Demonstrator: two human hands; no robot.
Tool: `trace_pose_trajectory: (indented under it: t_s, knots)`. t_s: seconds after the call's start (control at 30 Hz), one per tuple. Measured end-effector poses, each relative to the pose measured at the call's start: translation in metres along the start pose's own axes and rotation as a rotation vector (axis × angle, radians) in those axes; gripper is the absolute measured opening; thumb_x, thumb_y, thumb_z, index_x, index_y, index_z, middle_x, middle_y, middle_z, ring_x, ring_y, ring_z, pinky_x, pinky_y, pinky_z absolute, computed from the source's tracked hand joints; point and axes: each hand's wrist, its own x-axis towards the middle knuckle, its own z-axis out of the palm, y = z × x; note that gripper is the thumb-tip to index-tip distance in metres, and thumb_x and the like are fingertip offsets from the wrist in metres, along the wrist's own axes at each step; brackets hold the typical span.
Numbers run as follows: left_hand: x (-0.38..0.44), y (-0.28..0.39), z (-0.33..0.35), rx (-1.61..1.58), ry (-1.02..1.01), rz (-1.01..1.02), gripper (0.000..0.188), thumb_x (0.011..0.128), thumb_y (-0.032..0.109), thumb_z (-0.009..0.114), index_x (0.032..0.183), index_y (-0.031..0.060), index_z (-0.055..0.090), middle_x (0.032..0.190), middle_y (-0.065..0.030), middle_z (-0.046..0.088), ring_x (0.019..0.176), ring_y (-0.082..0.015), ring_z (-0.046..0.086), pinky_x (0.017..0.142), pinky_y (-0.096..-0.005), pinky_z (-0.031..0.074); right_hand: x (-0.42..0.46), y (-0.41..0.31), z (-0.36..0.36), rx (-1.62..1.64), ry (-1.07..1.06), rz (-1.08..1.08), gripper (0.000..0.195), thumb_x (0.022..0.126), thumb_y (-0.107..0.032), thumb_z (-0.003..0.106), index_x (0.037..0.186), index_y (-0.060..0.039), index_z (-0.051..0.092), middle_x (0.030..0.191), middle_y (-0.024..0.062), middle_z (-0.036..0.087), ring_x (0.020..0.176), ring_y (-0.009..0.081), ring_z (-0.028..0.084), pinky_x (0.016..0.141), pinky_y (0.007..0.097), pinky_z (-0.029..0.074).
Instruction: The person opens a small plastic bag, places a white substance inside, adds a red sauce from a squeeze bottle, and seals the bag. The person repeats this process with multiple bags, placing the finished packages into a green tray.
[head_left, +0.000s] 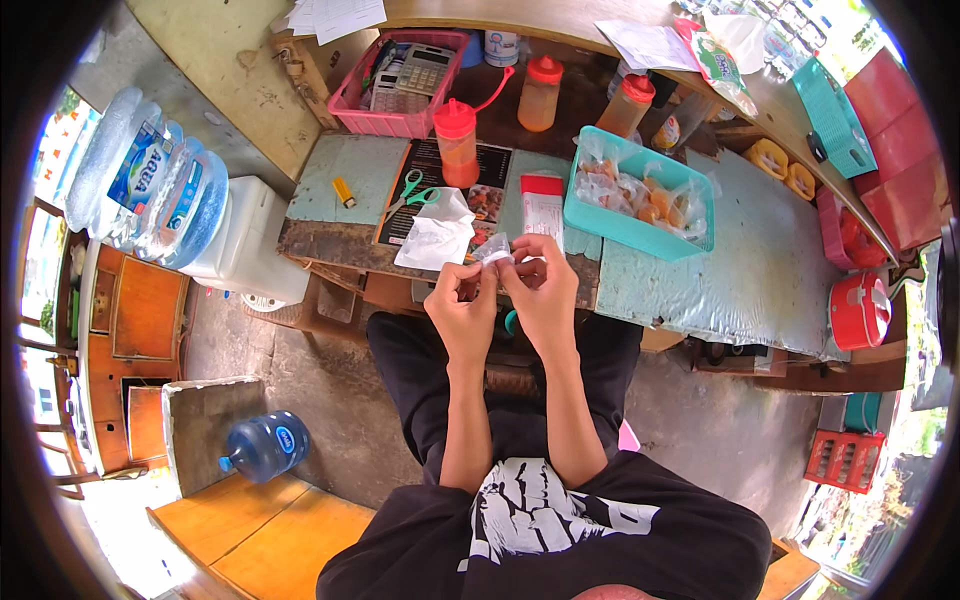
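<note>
My left hand (465, 300) and my right hand (538, 281) meet over the table's front edge. Between their fingertips they pinch a small clear plastic bag (493, 247); its contents are too small to tell. Just beyond lies a crumpled white paper or plastic sheet (436, 231) on a dark printed menu (411, 176). Green-handled scissors (414, 193) rest beside it. A red-and-white packet (541, 206) is behind my right hand. To the right, a turquoise plastic basket (637, 234) holds several small knotted bags (652, 196) with orange-brown contents.
A red-capped squeeze bottle (457, 146) stands on the menu; other sauce bottles (540, 94) are farther back. A yellow lighter (343, 192) lies left. A pink basket (382, 121) holds calculators. Large water bottles (150, 184) stand left, and a blue water jug (266, 446) lies at lower left.
</note>
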Motion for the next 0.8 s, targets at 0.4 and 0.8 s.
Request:
trace_pose_trajectory:
  t_s: [0.4, 0.8]
  knots:
    - [0.007, -0.007, 0.004, 0.228, -0.005, 0.381, 0.013, 0.083, 0.000, 0.073, 0.086, 0.0002, 0.060, 0.070, -0.0022, 0.060, 0.062, -0.0038, 0.046, 0.055, -0.0223, 0.037, 0.002, 0.011, -0.016, -0.183, 0.005, -0.142, 0.008, 0.085, 0.002, 0.072, 0.088, -0.0001, 0.065, 0.070, -0.0006, 0.064, 0.064, 0.0038, 0.059, 0.058, 0.0210, 0.046]
    - [0.009, -0.011, -0.015, 0.224, -0.161, 0.132, 0.030, 0.076, 0.002, 0.078, 0.104, 0.0039, 0.066, 0.096, -0.0062, 0.069, 0.086, -0.0169, 0.058, 0.078, -0.0325, 0.047, 0.006, 0.022, -0.012, -0.121, -0.056, 0.053, 0.010, 0.083, -0.004, 0.072, 0.088, 0.0009, 0.064, 0.078, 0.0058, 0.070, 0.069, 0.0100, 0.066, 0.064, 0.0268, 0.051]
